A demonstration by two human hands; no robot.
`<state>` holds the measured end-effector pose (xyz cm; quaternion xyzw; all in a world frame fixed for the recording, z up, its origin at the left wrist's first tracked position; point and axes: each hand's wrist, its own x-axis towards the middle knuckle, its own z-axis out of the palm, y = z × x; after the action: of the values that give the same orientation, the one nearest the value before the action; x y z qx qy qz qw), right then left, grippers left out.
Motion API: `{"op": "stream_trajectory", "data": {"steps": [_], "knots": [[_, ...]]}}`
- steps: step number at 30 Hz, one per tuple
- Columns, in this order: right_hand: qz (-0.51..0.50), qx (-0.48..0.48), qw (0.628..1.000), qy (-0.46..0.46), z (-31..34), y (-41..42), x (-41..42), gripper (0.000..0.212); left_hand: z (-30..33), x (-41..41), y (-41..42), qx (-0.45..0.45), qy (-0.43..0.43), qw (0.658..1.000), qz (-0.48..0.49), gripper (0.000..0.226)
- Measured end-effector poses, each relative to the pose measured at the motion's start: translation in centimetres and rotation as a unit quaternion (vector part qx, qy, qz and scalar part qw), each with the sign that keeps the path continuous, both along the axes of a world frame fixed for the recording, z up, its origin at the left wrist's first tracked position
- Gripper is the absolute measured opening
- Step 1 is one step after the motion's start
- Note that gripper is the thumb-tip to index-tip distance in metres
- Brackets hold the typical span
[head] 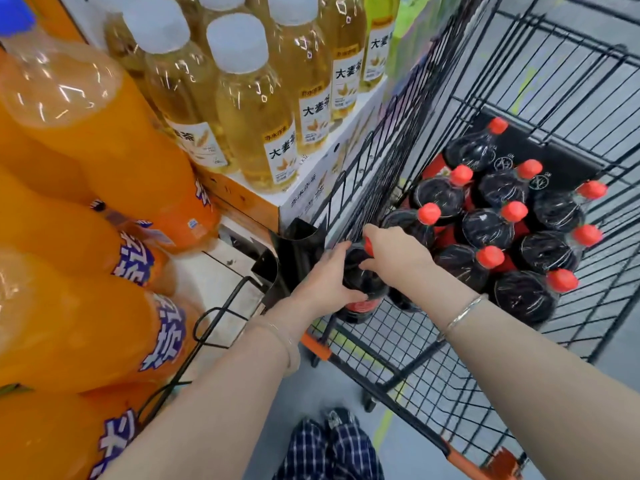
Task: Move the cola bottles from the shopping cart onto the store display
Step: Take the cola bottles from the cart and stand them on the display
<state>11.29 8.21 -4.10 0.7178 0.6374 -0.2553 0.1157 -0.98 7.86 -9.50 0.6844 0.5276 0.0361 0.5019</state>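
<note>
A single cola bottle is being gripped with both hands inside the near corner of the shopping cart, beside a store display of soft drinks. The left hand is being wrapped around the bottle's dark body, while the right hand is being curled over its neck, with a sliver of red cap showing beneath the fingers. The bottle is being held upright against the cart's wire side, and whether it is already being lifted clear of the cart floor cannot be told.

The job is judged to be well short of finished: about ten more cola bottles are being left standing together, red caps up, deeper in the cart. No cola is being shown on the display within view, so the count of bottles already moved cannot be told. Space appears to be offered by a bare white ledge at the display's foot, between the large orange soda bottles on the left and the yellow tea bottles stacked on cartons behind. A wire rack is being seen jutting from that ledge.
</note>
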Motion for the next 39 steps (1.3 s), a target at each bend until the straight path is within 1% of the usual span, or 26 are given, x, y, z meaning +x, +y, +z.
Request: {"op": "stream_trajectory", "data": {"steps": [5, 8, 14, 16, 18, 20, 23, 25, 28, 31, 35, 38, 39], "knots": [[0.003, 0.048, 0.999, -0.017, -0.9, -0.1, 0.1, 0.032, -1.1, 0.2, -0.2, 0.010, 0.000, 1.000, -0.005, 0.088], [-0.019, 0.056, 0.998, 0.012, -1.0, -0.4, 0.3, 0.030, -1.5, 0.2, -0.4, 0.013, -0.001, 1.000, -0.007, 0.088], [-0.056, 0.064, 0.994, 0.072, -1.4, -1.8, 0.3, 0.027, -1.7, -0.3, -0.7, 0.000, -0.006, 1.000, -0.013, 0.097], [-0.065, 0.081, 0.991, 0.081, -0.9, -2.1, 0.2, 0.027, -1.5, -0.5, -1.0, -0.004, -0.020, 1.000, -0.010, 0.104], [-0.076, 0.107, 0.987, 0.090, 0.3, -2.3, 0.3, 0.026, -0.9, -0.6, -1.3, -0.005, -0.052, 0.999, 0.005, 0.107], [-0.083, 0.137, 0.982, 0.100, 2.1, -2.3, 0.4, 0.025, -0.2, -0.7, -1.6, -0.002, -0.098, 0.995, 0.026, 0.105], [-0.078, 0.193, 0.973, 0.099, 5.7, -2.6, 0.4, 0.023, 1.3, -0.6, -2.0, 0.016, -0.132, 0.990, 0.054, 0.115], [-0.070, 0.228, 0.966, 0.100, 8.4, -2.9, 0.0, 0.023, 2.9, -0.6, -2.2, 0.036, -0.155, 0.985, 0.068, 0.117], [-0.054, 0.286, 0.953, 0.088, 12.7, -3.5, -0.7, 0.021, 5.8, -0.7, -2.5, 0.060, -0.197, 0.975, 0.085, 0.110], [-0.060, 0.339, 0.935, 0.084, 17.6, -4.5, -1.5, 0.019, 9.3, -0.9, -3.0, 0.105, -0.234, 0.962, 0.095, 0.106], [-0.053, 0.402, 0.909, 0.092, 23.8, -5.9, -3.0, 0.016, 14.1, -1.5, -4.1, 0.163, -0.291, 0.936, 0.113, 0.107], [-0.036, 0.445, 0.890, 0.093, 27.9, -7.3, -4.2, 0.023, 17.6, -2.3, -5.1, 0.213, -0.320, 0.915, 0.119, 0.100], [-0.031, 0.453, 0.887, 0.086, 29.2, -7.7, -4.6, 0.024, 18.7, -2.6, -5.4, 0.228, -0.322, 0.911, 0.120, 0.102]]}}
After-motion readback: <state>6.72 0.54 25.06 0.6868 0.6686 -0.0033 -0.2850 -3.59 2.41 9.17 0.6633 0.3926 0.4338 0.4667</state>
